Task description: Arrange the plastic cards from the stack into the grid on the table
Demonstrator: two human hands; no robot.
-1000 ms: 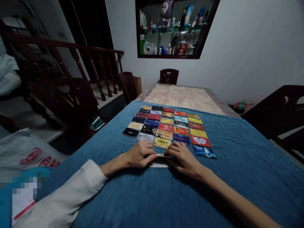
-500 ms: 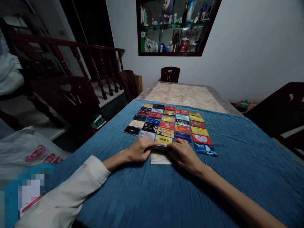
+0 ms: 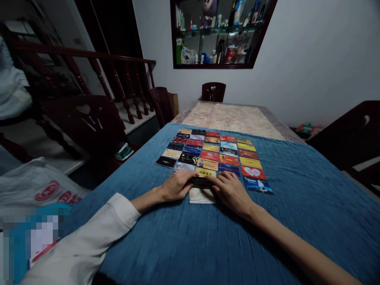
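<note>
Both hands meet at the near edge of the grid of cards on the blue cloth: the left hand and right hand pinch a dark card between their fingertips, just above a pale card lying at 6 o'clock of the grid. The fingers crowd the yellow card at 12 o'clock, so a loose pinch or a nudge could knock that row askew. The wrinkled cloth could also drag neighbouring cards out of line.

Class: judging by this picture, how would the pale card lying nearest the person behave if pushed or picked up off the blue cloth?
The pale card looks thin and flat, so probably light and fairly stiff. Lying flush on the wrinkled blue cloth, it may drag rather than glide, and its edge could be hard to lift.
</note>
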